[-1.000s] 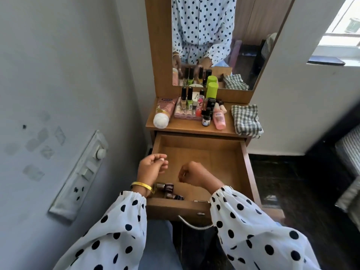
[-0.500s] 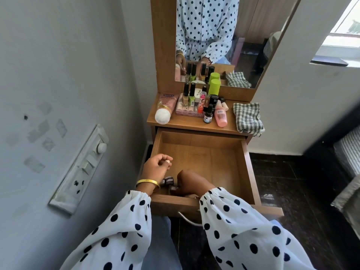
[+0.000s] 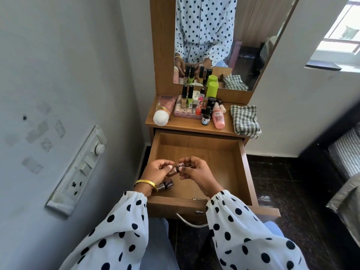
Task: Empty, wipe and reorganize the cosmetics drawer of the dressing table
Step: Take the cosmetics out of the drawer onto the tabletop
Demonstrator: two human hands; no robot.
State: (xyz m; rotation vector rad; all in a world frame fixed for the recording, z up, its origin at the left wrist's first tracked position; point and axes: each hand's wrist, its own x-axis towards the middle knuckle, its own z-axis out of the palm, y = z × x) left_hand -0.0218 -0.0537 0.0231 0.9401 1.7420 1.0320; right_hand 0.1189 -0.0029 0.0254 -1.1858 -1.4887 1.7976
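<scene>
While a small brown bottle [image 3: 177,168] is pinched by both hands' fingers [image 3: 169,167], it should be lifted upright to the surface [image 3: 187,124].

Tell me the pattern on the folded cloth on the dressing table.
The cloth is grey-and-white checked; head view.

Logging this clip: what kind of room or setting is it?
Most likely a bedroom corner at home. A wooden dressing table with a mirror holds nail polish bottles, and striped bedding shows at the right edge.
</scene>
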